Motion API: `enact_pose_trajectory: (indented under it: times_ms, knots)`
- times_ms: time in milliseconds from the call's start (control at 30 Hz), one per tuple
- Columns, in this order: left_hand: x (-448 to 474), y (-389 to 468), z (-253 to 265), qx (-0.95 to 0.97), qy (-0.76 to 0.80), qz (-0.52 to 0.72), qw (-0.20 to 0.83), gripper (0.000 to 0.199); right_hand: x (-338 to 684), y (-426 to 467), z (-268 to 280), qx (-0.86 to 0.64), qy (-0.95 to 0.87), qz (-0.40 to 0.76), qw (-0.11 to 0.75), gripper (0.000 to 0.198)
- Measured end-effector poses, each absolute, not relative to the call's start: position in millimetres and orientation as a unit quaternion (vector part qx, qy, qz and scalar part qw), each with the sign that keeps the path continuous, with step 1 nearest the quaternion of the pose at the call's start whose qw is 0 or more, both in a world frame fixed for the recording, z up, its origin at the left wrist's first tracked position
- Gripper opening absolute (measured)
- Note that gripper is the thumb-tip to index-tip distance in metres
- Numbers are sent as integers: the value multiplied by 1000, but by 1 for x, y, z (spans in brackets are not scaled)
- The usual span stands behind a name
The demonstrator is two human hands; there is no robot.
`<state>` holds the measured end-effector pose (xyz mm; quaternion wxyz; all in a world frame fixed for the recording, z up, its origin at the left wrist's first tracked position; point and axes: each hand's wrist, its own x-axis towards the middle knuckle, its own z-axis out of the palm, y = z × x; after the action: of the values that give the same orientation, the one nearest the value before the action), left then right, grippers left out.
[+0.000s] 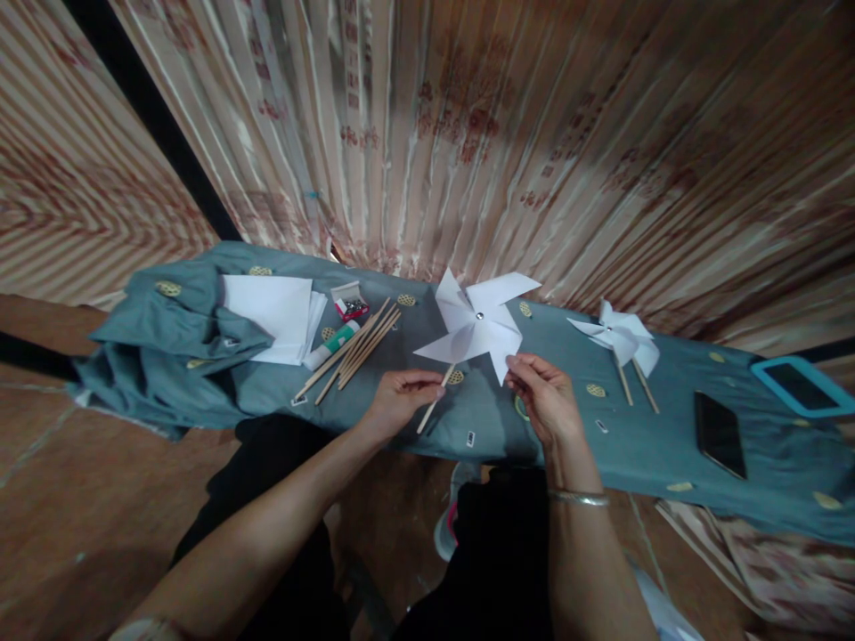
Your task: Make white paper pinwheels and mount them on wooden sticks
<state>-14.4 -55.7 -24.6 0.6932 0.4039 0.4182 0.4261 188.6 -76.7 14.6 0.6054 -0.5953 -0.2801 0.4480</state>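
A white paper pinwheel (491, 334) with a silver pin at its centre is held up over the cloth-covered table. Its thin wooden stick (428, 415) slants down to the left, pinched between the thumb and fingers of my left hand (401, 401). At the lower right blade, my right hand (546, 396) grips the paper tip between thumb and fingers. To the right lie more white pinwheels (628, 336), overlapping, with two sticks showing. Left of my hands is a bundle of wooden sticks (367, 350), close to a green and white glue stick (332, 345).
A small open box of pins (350, 303) and a stack of white paper (267, 312) are on the left. A dark phone (720, 434) and a blue-framed tablet-like object (802, 386) lie at the right. A patterned curtain (414, 133) hangs directly behind the table.
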Motion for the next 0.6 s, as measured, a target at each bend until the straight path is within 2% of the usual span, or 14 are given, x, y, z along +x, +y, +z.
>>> enact_pose_trajectory:
  times_ms: [300, 600]
  knots:
    - [-12, -56, -27, 383, 418, 439, 697, 33, 170, -85, 21, -581, -292, 546, 528, 37]
    - [-10, -57, -26, 390, 411, 435, 699, 35, 153, -86, 21, -539, -285, 599, 520, 35]
